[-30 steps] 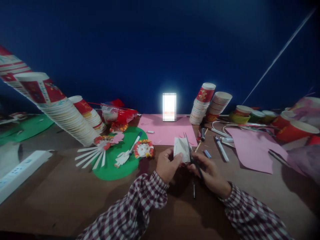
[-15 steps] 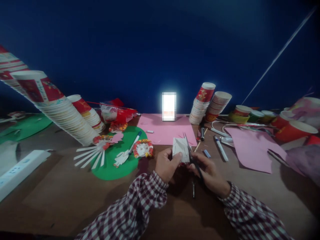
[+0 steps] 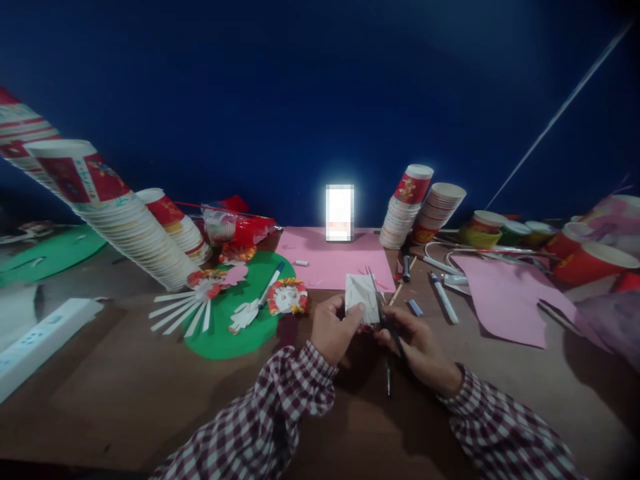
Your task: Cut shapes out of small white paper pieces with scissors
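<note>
Worktop [image 3: 150,433] below. My left hand [image 3: 334,333] leans inward, thumb on top; my right hand [image 3: 425,347] leans in opposite, fingers clamped round black scissors [image 3: 393,333], blades pointing away. White paper [image 3: 360,290], pinched in my left fingers, right side at blades. Best, I judge: scissors steady, paper turned, short snips.

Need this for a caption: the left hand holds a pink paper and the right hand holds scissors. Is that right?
Not quite: the paper in the left hand is white, not pink, as the head view shows; the right hand does hold scissors.
</note>
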Tool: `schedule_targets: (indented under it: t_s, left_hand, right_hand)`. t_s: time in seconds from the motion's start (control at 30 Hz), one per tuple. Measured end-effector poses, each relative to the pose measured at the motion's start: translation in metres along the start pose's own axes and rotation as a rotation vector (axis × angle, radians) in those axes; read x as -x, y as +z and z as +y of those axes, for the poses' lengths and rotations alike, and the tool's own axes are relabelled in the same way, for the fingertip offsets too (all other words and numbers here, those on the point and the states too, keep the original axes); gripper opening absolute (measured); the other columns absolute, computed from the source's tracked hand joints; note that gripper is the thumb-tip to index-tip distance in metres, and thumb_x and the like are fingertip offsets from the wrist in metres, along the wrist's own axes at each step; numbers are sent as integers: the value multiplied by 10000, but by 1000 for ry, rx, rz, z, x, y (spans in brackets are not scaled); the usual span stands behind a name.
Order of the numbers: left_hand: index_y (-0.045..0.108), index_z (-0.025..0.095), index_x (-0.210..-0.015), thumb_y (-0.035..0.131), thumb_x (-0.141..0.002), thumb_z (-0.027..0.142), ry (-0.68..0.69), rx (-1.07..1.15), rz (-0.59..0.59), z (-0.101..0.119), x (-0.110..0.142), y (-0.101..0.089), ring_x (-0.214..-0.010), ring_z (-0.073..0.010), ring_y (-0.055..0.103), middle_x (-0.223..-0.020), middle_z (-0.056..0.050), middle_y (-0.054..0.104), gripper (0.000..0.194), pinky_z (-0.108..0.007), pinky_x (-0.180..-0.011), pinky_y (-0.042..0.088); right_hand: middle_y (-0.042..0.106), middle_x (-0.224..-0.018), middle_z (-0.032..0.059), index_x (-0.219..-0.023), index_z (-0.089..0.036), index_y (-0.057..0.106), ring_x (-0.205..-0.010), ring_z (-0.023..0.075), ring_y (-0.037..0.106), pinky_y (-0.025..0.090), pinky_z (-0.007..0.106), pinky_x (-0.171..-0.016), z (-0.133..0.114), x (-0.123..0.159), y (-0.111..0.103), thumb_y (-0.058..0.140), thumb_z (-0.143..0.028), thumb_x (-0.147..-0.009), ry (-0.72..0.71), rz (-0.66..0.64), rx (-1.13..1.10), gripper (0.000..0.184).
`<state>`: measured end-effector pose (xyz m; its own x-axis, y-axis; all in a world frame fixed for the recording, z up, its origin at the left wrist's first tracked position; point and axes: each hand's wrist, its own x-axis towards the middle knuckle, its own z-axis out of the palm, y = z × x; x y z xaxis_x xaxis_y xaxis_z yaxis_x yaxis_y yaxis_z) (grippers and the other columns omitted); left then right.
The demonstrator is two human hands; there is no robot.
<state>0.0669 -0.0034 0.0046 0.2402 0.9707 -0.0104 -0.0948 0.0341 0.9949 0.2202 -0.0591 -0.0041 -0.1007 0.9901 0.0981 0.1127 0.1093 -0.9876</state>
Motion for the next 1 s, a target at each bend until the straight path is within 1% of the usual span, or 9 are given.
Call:
schedule_targets:
  t_s: [0.2,0.37,0.47,0.67,0.8,0.93,1.0]
  left_hand:
    - [662,110,-808,605,-715,347,-16,2,10,2,1,0,-491,-93,477,-615,-13,595,261,-207,-469,413]
    - [662,111,-787,594,-725,342,13,-22,18,1,1,-1,-488,-92,468,-579,-2,576,249,-203,-471,406]
    - [660,109,-789,593,-726,337,11,-30,17,1,0,-1,-487,-91,469,-589,-3,577,245,-203,-467,406]
    - [656,108,-811,594,-729,343,8,-28,8,0,0,-2,-498,-95,481,-593,-5,575,257,-207,-479,418]
    - [656,101,-828,598,-726,352,-2,-4,4,-1,-1,-1,-503,-98,488,-618,-18,589,277,-212,-479,426]
    - [663,110,-836,604,-719,358,-8,6,8,-2,0,-1,-510,-102,501,-644,-23,610,280,-214,-484,435]
    - [664,112,-841,603,-720,357,-7,8,8,-2,0,-1,-517,-103,507,-657,-27,618,279,-214,-488,438]
  right_hand:
    - [688,-1009,65,-1162,-235,563,-824,192,664,546,295,-741,-2,-1,1,604,-309,-819,-19,9,49,353]
    - [677,-1024,81,-1181,-222,547,-858,209,657,543,331,-778,-3,-1,1,584,-342,-827,6,6,65,375]
    - [674,-1037,78,-1172,-223,556,-897,210,648,535,321,-796,-5,-1,1,590,-326,-826,9,3,60,363]
    - [673,-1030,80,-1173,-209,553,-882,202,647,534,306,-786,-5,-1,1,589,-321,-829,-19,2,80,364]
    - [670,-1033,78,-1161,-210,561,-918,205,636,530,300,-798,-4,-1,0,592,-315,-829,-19,-4,100,350]
    - [676,-973,76,-1147,-215,568,-851,208,644,537,339,-793,-6,-1,0,596,-336,-820,-17,3,104,350]
    - [679,-932,63,-1141,-224,572,-798,195,647,542,331,-776,-7,-1,0,596,-340,-818,-21,1,91,344]
